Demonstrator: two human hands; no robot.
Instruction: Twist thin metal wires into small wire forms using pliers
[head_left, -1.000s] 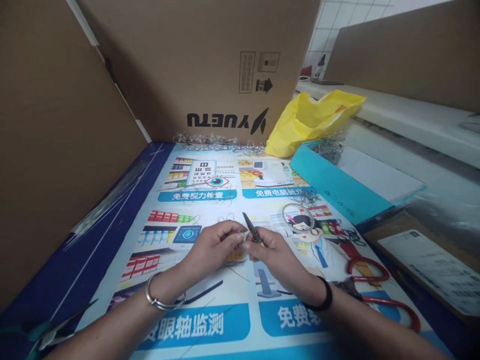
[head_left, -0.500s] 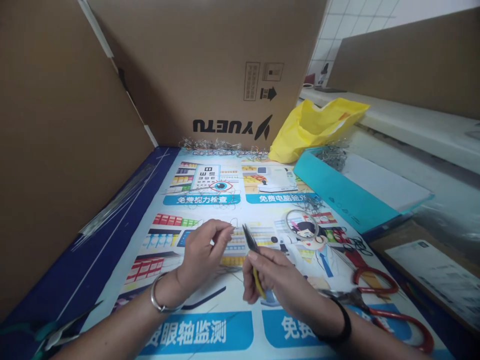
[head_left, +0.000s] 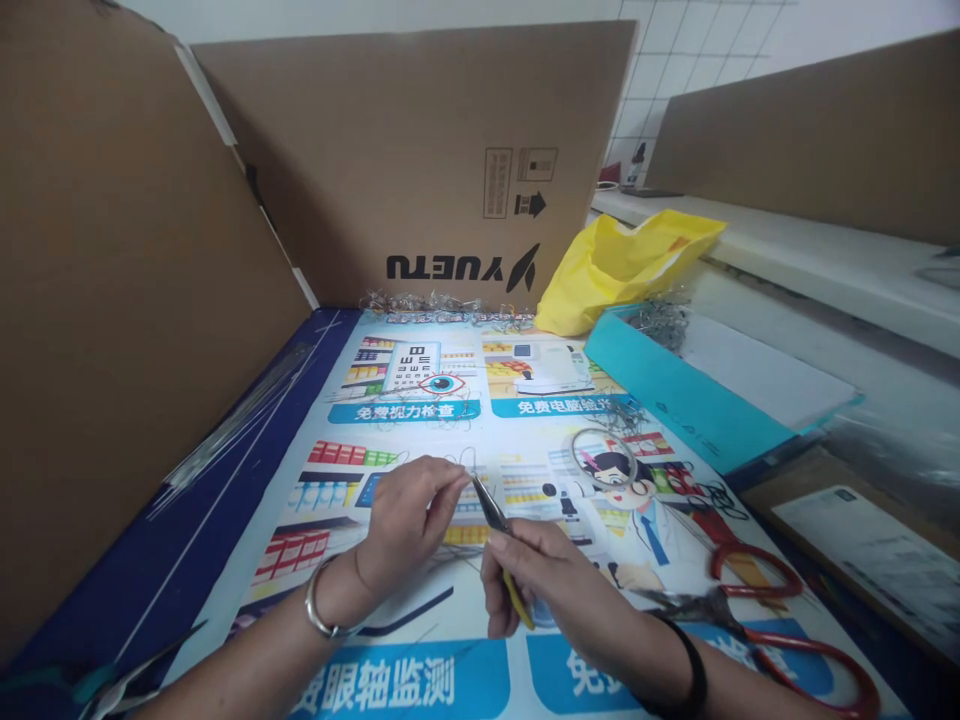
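Note:
My left hand (head_left: 411, 520) is closed in a pinch on a thin bent wire (head_left: 466, 462) that rises just above its fingertips. My right hand (head_left: 541, 580) is wrapped round small pliers with yellow handles (head_left: 496, 520). The dark tips of the pliers point up and left and meet the wire at my left fingertips. Both hands hover over a printed poster (head_left: 420, 680) that covers the table. A silver bangle is on my left wrist and a black band on my right.
Red-handled scissors (head_left: 757, 610) lie at the right. A wire ring (head_left: 604, 455) and loose wire bits (head_left: 622, 410) lie on the poster. A teal box (head_left: 675, 385), a yellow bag (head_left: 622, 265) and cardboard walls (head_left: 420, 170) stand around. Straight wires (head_left: 232, 425) lie at the left.
My hands drew apart and the pliers dropped lower, then their tips swung back left onto the wire at my left fingertips. The camera view tilted up slightly.

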